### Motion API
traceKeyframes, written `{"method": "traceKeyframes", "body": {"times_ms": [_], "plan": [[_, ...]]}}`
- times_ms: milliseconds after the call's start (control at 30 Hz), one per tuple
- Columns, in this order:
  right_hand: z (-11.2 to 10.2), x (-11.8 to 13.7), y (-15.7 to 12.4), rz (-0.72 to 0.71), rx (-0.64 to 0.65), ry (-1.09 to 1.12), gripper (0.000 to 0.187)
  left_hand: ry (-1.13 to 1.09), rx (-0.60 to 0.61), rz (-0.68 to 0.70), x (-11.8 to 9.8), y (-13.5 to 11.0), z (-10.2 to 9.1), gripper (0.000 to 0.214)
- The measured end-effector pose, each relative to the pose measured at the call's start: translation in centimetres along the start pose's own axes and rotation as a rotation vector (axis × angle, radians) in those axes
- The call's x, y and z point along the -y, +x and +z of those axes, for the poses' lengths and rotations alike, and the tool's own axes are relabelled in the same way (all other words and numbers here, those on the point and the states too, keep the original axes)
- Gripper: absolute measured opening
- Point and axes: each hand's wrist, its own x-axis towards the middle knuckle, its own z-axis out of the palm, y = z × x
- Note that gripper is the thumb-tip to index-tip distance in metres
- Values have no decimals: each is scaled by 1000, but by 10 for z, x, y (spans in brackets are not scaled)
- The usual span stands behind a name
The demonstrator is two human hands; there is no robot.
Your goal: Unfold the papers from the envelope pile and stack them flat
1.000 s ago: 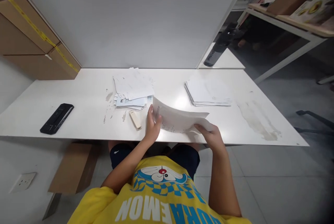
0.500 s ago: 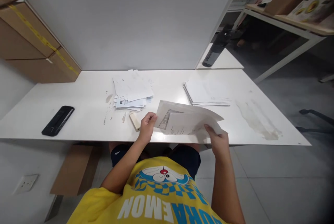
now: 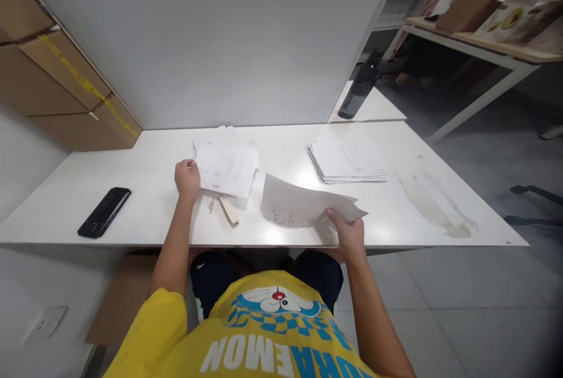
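Note:
My right hand (image 3: 347, 231) grips some paper sheets (image 3: 299, 202) at their right end, thumb on top, above the front of the table. The sheets bend a little, and faint print shows on the lower one. At the left pile, my left hand (image 3: 187, 178) has its fingers closed at the left edge of a white sheet (image 3: 226, 166), which lies over the pile and covers most of it. A small cream-coloured block-like object (image 3: 229, 212) rests on the table just in front of that sheet.
Right of centre stands a neat paper stack (image 3: 347, 161). A black phone-like device (image 3: 104, 212) lies at the left of the white table (image 3: 149, 190). A grey panel (image 3: 229, 43) rises behind, with cardboard boxes (image 3: 83, 131) at left and a dark bottle (image 3: 357, 93) at right.
My left hand has left the held sheets and moved left to the pile, where a white sheet now covers the printed papers. My right hand has shifted slightly left with fewer sheets.

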Motion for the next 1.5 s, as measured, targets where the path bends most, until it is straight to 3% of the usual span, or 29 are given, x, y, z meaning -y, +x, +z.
{"method": "traceKeyframes", "body": {"times_ms": [100, 233, 300, 367, 433, 500, 600, 667, 733, 900, 1067, 1167, 1267, 1367, 1500], "plan": [[15, -1, -2, 1, 51, 14, 49, 47, 217, 87, -6, -20, 10, 37], [24, -3, 6, -28, 185, -3, 51, -82, 591, 233, -25, -68, 43, 70], [21, -6, 11, -21, 216, -26, 53, -191, 740, 196, -36, -85, 54, 82], [14, -10, 15, -51, 239, -53, 50, -305, 827, 115, -44, -96, 59, 79], [4, -15, 17, -100, 270, -71, 44, -406, 814, 76, -51, -103, 60, 67], [-7, -17, 19, -122, 290, -70, 38, -459, 716, 102, -56, -111, 61, 60], [-19, -16, 21, -154, 313, -38, 30, -430, 613, 159, -61, -129, 63, 76], [-24, -14, 22, -186, 351, -35, 29, -402, 645, 169, -63, -144, 64, 87], [-26, -11, 22, -165, 372, -60, 34, -424, 671, 169, -63, -158, 62, 82], [-24, -14, 12, -145, 247, -56, 56, -536, 517, 182, -48, -178, 62, 55], [-17, -30, 2, -116, 164, 17, 47, -549, 453, 104, -52, -186, 66, 36], [-22, -40, 0, -96, 140, -20, 45, -513, 386, 150, -63, -184, 51, 34], [-35, -39, -2, -36, 210, -100, 44, -452, 333, 180, -55, -162, 26, 37], [-47, -22, -6, 84, 377, -148, 43, -252, 412, 266, -24, -114, 14, 38], [-38, 1, -17, 232, 640, -184, 41, 259, 611, 333, 22, -40, 31, 52]]}}
